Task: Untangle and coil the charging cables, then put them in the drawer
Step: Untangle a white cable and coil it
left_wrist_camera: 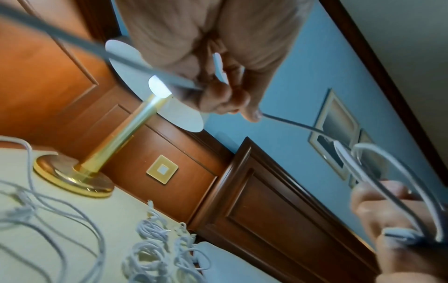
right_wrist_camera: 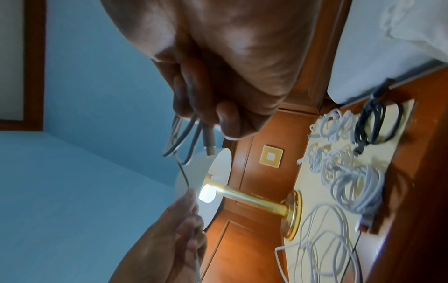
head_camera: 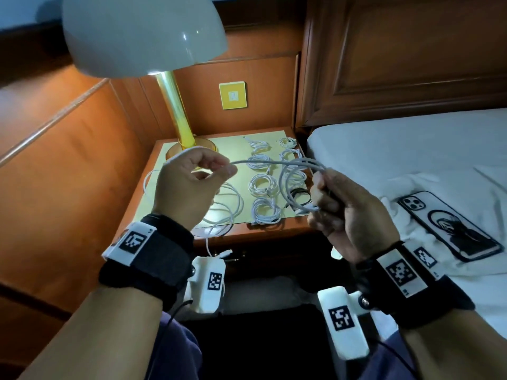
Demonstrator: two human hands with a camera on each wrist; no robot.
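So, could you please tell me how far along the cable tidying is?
Done: several white coils and a black coil lie on the nightstand. In hand: the right hand holds loops of a white cable that the left hand feeds. Left: the loose cable, and stowing everything.

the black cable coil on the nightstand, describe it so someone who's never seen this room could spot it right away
Start at the wooden nightstand with the gold-stemmed lamp, beside the white bed. On its pale top lie small white coiled cables in rows. The black coiled cable sits at the bed-side edge, near the front, and is the only dark coil among them.
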